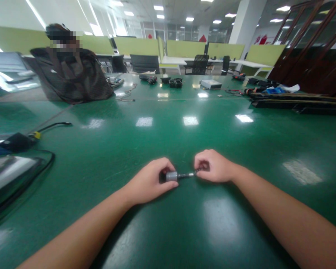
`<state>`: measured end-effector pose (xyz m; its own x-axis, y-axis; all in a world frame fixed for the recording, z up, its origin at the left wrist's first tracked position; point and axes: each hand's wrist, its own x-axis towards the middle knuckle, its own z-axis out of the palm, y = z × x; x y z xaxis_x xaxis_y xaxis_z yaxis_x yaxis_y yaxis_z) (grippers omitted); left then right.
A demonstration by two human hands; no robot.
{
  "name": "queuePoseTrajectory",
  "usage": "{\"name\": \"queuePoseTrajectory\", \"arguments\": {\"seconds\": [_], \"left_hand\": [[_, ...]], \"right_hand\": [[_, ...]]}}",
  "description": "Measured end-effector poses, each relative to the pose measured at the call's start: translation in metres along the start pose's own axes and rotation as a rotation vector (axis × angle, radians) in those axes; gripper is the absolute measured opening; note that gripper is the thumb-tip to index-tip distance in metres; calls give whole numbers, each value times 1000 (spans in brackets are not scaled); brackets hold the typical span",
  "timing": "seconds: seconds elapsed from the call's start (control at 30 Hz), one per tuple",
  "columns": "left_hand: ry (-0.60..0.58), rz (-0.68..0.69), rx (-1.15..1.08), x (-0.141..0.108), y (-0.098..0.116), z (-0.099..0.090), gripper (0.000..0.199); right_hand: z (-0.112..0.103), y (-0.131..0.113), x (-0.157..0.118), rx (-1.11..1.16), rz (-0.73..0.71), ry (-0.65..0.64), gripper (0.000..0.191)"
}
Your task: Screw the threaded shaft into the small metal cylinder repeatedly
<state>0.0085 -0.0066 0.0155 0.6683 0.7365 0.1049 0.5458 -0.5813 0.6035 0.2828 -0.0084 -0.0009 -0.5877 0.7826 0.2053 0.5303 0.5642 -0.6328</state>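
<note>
Just above the green table's middle, my left hand point(154, 180) is closed around a short grey metal cylinder point(171, 176). A thin shaft point(186, 175), dark near the cylinder and silvery at its end, sticks out of it to the right, lying almost level. My right hand point(214, 167) is closed in a pinch right at the shaft's silvery end. Between its thumb and forefinger a small dark bit shows, too small and blurred to name. Whether that bit touches the shaft I cannot tell.
A dark bag point(72, 76) stands at the back left of the green table point(100, 149). Cables and a black connector point(18, 142) lie on the left. Tools, a white box point(211, 84) and long black strips point(296, 101) lie along the far side.
</note>
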Motion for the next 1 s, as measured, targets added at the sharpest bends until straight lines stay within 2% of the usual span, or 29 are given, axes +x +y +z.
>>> {"name": "queuePoseTrajectory", "arguments": {"seconds": [0.43, 0.73, 0.87, 1.0], "left_hand": [[-1, 6, 6, 0, -3, 2, 23], [4, 25, 31, 3, -7, 5, 23], [7, 39, 5, 3, -7, 6, 30], [4, 34, -21, 3, -5, 5, 24]], "right_hand": [[8, -7, 3, -17, -32, -4, 4], [26, -19, 8, -36, -104, 29, 21], [29, -16, 8, -28, -88, 46, 17], [29, -17, 8, -24, -87, 38, 16]]}}
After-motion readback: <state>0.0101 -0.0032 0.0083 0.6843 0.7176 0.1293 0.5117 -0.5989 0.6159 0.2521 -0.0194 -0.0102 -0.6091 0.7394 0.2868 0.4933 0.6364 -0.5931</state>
